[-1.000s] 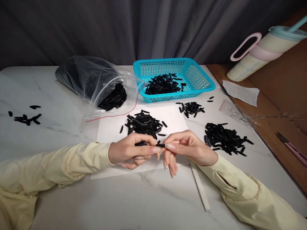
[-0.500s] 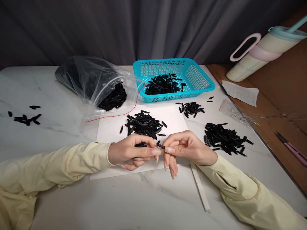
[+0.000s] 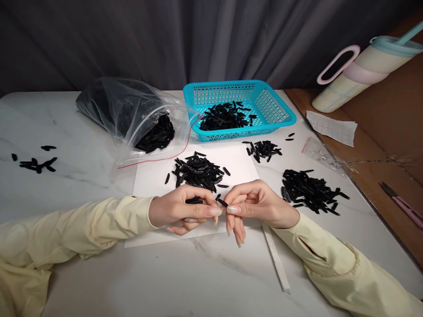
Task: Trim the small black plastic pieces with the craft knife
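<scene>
Two hands (image 3: 185, 209) (image 3: 261, 203), black strip (image 3: 222, 202) pinched between

No text reads; the paper slip (image 3: 331, 127) perhaps too blurred.

Left hand (image 3: 180, 211) fingers curled; right hand (image 3: 261, 204) fingers pinched; fingertips meeting.

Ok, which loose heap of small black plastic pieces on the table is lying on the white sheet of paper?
The heap of black plastic pieces just beyond both hands, alone on the white paper sheet. The other loose heaps lie on bare marble.
</scene>
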Tool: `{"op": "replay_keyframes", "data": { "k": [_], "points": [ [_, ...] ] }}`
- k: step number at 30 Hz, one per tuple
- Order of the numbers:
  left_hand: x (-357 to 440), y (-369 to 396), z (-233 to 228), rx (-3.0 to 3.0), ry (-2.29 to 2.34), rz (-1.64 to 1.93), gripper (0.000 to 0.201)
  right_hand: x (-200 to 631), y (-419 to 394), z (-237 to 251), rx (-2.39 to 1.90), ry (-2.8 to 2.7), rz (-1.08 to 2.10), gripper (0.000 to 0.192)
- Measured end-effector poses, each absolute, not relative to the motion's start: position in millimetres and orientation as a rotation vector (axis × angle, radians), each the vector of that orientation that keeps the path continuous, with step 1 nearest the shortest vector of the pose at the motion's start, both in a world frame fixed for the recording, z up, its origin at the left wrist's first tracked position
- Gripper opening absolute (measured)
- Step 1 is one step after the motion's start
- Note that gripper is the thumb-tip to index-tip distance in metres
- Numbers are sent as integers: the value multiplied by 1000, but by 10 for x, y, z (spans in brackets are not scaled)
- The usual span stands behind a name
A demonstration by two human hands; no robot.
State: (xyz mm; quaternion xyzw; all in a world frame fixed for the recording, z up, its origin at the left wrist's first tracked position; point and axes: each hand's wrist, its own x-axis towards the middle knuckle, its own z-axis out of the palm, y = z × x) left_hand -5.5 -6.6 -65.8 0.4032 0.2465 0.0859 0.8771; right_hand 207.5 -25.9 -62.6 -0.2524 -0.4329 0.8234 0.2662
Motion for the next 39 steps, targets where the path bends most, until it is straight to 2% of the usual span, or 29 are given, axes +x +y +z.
{"op": "replay_keyframes", "data": {
  "k": [16,20,23,26,29,31,33,34,36,39],
  "points": [
    [-55,-76,-646,839,503,174,21,2063,-259,-649,-659,-1178,2245,8],
    [-52,-67,-652,806,509,179,20,2103,-251,-531,-750,-1295,2159,11],
    [-38,-40,-675,753,476,175,25,2207,-36,-285,-979,-1531,1799,14],
    [-23,-11,-706,675,436,172,31,2328,421,-16,-1262,-1741,1152,19],
    [-16,5,-723,619,447,173,33,2368,843,155,-1487,-1878,658,15],
    [-15,15,-723,596,455,185,32,2310,900,197,-1538,-2045,198,16],
    [-17,32,-726,564,458,215,27,2186,726,184,-1447,-2220,7,23],
    [-17,44,-731,545,449,230,25,2112,575,159,-1346,-2311,59,26],
    [-15,71,-752,510,422,242,28,1965,230,78,-1136,-2439,344,21],
    [2,98,-795,478,398,166,46,1802,-152,-90,-967,-2454,558,13]
  ]
}}
